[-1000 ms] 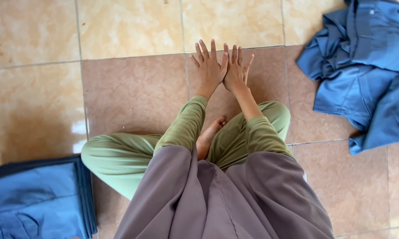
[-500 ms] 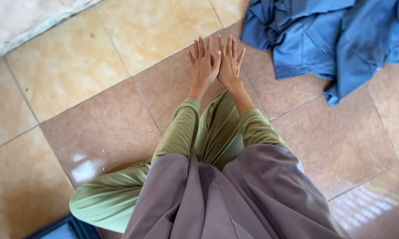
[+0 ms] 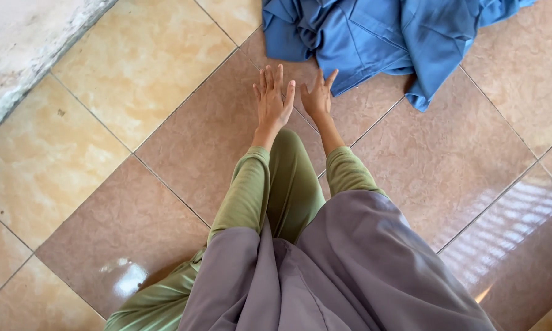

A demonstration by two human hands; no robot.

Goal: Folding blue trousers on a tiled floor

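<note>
Nearest to the camera lies a grey-purple cloth [image 3: 349,276] that covers the person's chest and lap. From under it come two arms in green sleeves [image 3: 245,190], and a leg in green trousers [image 3: 159,303] is folded on the floor at about 7 o'clock.

The arms stretch forward toward 12 o'clock. The left hand [image 3: 272,101] is open, the fingers straight and close together, and it holds nothing. The right hand [image 3: 317,98] is also open and empty, with the fingers a little spread. Both hands are side by side, near each other. It is hard to say if the palms rest on the tiles or hover just above them.

Just beyond the fingertips, from 12 to 1 o'clock, lies the blue garment [image 3: 380,37], crumpled in a heap on the floor [image 3: 104,202]. Its near edge is just beside the right hand's fingertips, maybe touching them; the left hand is near it but apart. The garment is not spread and not folded, and no hand grips it, so the handling of it seems to be at the very beginning.

For moving there is much bare tile at 9 to 11 o'clock, and also at 3 o'clock, where the tiles shine with window light. At the far 10 o'clock corner a rough grey concrete strip [image 3: 25,43] borders the tiles. The garment runs out of the picture at the top, so its whole size cannot be told.
</note>
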